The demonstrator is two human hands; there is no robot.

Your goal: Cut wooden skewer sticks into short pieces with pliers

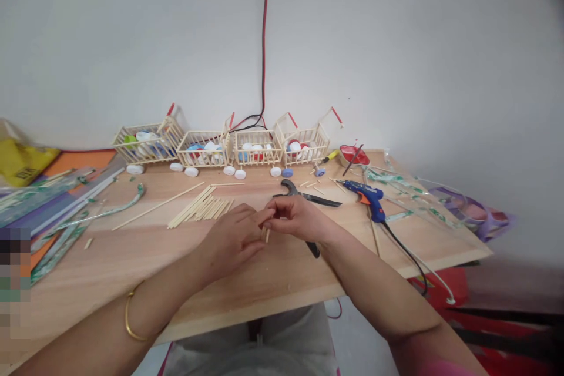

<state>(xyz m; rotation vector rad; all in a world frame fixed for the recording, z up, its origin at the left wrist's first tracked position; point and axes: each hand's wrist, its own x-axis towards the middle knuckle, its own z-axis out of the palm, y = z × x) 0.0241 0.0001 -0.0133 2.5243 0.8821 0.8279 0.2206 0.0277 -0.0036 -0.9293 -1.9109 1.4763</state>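
My left hand (233, 238) and my right hand (294, 217) meet over the middle of the wooden board (132, 258). Both pinch short wooden sticks (266, 234) between their fingertips, just above the board. A pile of longer thin sticks (200, 207) lies just left of my left hand. Black pliers (308, 197) lie behind and under my right hand.
Several small stick-built carts (258, 147) holding bottle caps stand in a row at the board's far edge. A blue glue gun (368, 195) with its cable lies at the right, near a red lid (353, 155). Plastic wrappers (57, 211) lie at the left. A red-black cable (265, 41) hangs on the wall.
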